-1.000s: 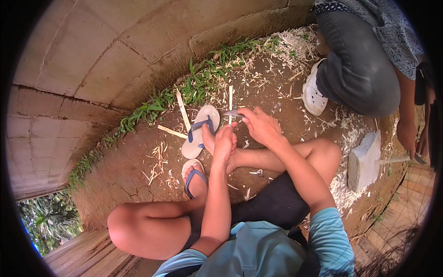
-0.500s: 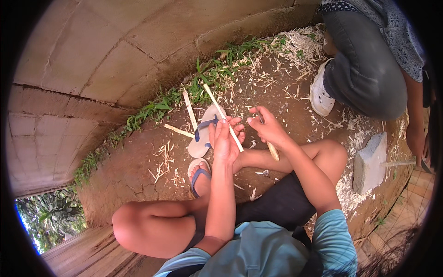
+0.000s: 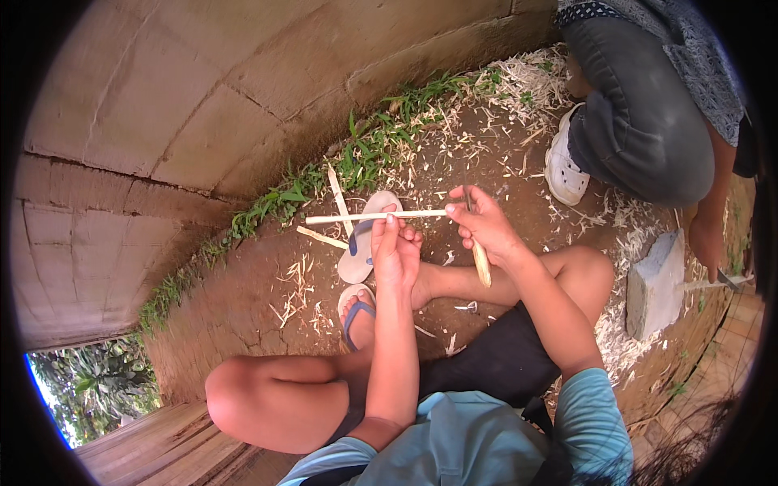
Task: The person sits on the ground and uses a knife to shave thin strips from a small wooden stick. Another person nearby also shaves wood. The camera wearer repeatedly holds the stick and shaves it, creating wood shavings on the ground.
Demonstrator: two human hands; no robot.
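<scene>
The left hand (image 3: 396, 255) is pinching the pale stick (image 3: 421, 214) between thumb and fingers, and the stick is running crosswise above the loose sandal (image 3: 354, 268). The right hand (image 3: 489, 228) is gripping the knife (image 3: 481, 266) while its fingertips are meeting the stick's end; safe handling is probably depending on keeping the edge facing away from the left fingers

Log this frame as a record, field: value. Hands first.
left hand: pinching thin pale wooden stick
right hand: gripping knife with yellowish wooden handle
stick angle: near-level across picture, right end at right hand's fingertips
ground: brown bare soil, scattered pale wood shavings
near left hand: beige flip-flop with blue strap
right side: rough grey block, co-worker in dark trousers
</scene>
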